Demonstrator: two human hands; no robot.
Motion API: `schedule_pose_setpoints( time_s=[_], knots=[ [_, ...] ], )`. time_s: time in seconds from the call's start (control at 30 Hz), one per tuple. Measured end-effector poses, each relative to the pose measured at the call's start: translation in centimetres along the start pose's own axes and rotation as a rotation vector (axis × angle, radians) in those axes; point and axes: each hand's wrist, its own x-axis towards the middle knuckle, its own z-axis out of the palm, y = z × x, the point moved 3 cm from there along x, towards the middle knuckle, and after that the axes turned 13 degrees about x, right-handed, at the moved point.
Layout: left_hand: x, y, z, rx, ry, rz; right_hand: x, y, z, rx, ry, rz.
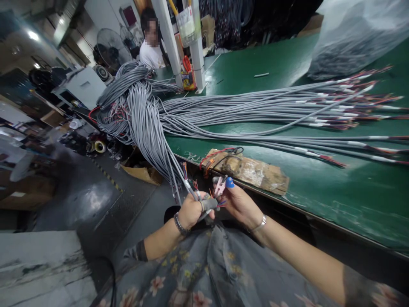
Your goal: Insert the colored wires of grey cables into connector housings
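My left hand (pixel 191 211) is closed around the end of a grey cable (pixel 207 214), with grey covering on a finger. Thin coloured wires (pixel 221 204) fan out of that cable end between my hands. More cable ends with bare coloured wires (pixel 185 170) hang beside this hand. Close by on the right, my right hand (pixel 241 204) pinches a small pink tool (pixel 220 186), partly hidden by the fingers; its exact kind I cannot make out. Blue tape (pixel 229 182) wraps its thumb. The tool is near the wires; whether it touches them is unclear.
A large bundle of grey cables (pixel 143 115) drapes over the edge of the green bench (pixel 335 196). A taped wooden block (pixel 255 172) with leads lies at the front edge. Behind stand a white post (pixel 169 38), a plastic bag (pixel 358 42) and a person (pixel 151 53).
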Motion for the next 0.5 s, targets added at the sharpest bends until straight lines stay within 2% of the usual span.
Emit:
schedule_pose_setpoints(
  time_s=[0.5],
  knots=[
    [0.15, -0.23, 0.09, 0.005, -0.001, -0.008, 0.03, 0.16, -0.05, 0.05, 0.05, -0.003]
  ],
)
